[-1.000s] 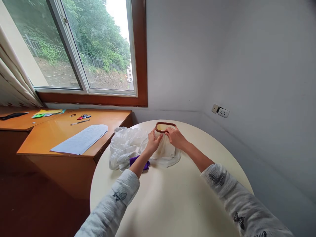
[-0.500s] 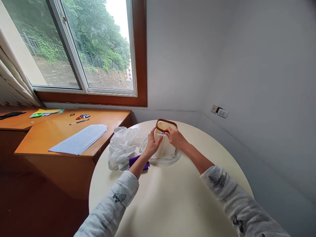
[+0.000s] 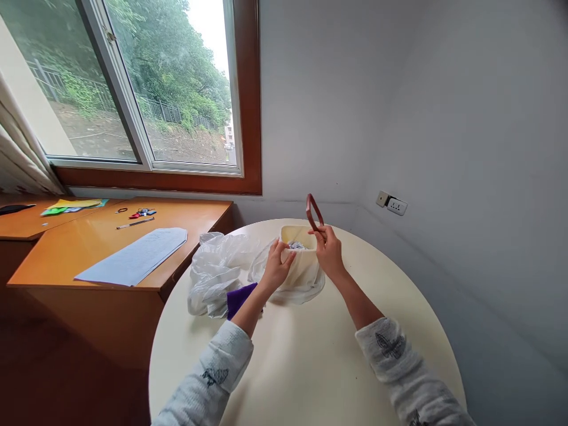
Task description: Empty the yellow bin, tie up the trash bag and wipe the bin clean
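Lid (image 3: 313, 212), brown-rimmed, stands tilted on edge just above the far right corner of the cream container (image 3: 298, 235), pinched in my right hand (image 3: 331, 251); that grip is clenched on its lower rim. My left hand (image 3: 277, 269) has its grip wrapped on the container's near left side, thumb at the rim. The container is open on top, something patterned shows inside, too small to tell. It sits on a white plastic bag (image 3: 306, 285) on the round cream surface (image 3: 310, 355). A crumpled clear bag (image 3: 213, 272) is just left, a purple cloth (image 3: 239, 297) touching it, under my left forearm. Paper sheets (image 3: 133, 257) lie on the wooden surface (image 3: 89, 242) further left.
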Action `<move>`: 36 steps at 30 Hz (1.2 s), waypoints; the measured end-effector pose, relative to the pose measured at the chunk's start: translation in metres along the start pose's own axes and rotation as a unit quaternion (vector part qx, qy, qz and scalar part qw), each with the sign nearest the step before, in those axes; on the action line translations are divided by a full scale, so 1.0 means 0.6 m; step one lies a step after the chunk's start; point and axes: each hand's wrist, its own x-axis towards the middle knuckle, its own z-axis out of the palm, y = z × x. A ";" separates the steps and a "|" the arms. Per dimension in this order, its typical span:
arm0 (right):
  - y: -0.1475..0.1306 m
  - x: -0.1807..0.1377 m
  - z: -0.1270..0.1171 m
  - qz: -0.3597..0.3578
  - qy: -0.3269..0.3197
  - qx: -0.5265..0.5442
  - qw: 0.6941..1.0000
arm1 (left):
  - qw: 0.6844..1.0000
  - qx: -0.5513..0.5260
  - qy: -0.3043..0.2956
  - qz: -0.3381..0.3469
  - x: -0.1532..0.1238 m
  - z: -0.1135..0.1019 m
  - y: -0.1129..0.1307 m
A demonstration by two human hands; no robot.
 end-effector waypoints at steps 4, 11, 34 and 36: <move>0.010 0.013 -0.024 0.018 0.085 0.009 0.996 | 1.000 0.006 -0.014 -0.025 0.001 -0.005 0.003; 0.122 -0.021 -0.103 0.061 0.019 -0.239 0.969 | 0.998 0.036 -0.019 -0.047 0.023 -0.043 0.021; 0.280 -0.186 -0.182 0.160 -0.112 -0.427 0.883 | 0.944 0.231 -0.193 -0.136 0.038 -0.160 0.062; 0.282 -0.187 -0.185 0.170 -0.110 -0.430 0.880 | 0.944 0.229 -0.201 -0.129 0.036 -0.161 0.063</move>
